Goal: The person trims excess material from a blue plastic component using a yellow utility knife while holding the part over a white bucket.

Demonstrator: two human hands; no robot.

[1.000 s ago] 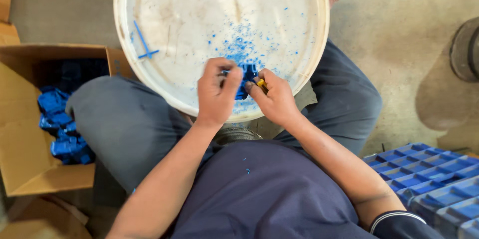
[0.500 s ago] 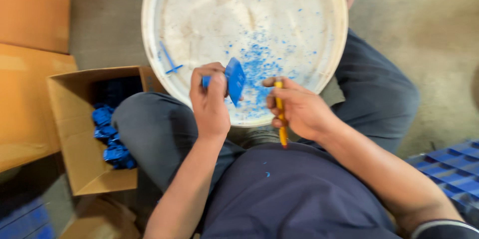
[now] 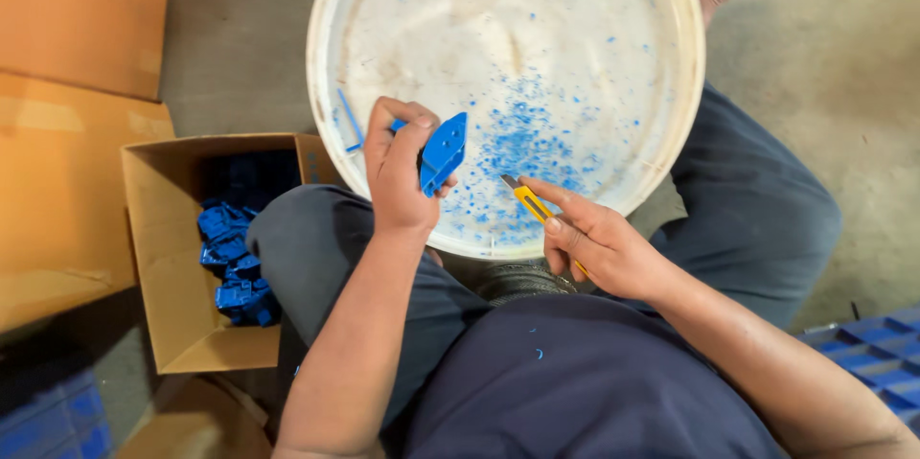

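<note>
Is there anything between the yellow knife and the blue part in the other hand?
Nothing visible. The left hand holds the blue plastic part above the white tub; the utility knife in the right hand points toward it across an open gap.

View: single head-worn camera | Direction: steeply downward over the person's own torso and lap | Range: close; left hand (image 3: 407,176) and right hand (image 3: 594,243) at frame centre | Coverage: white tub (image 3: 671,18) upper centre, cardboard box (image 3: 153,258) left, floor at margins | Overlap: none, one view only
</note>
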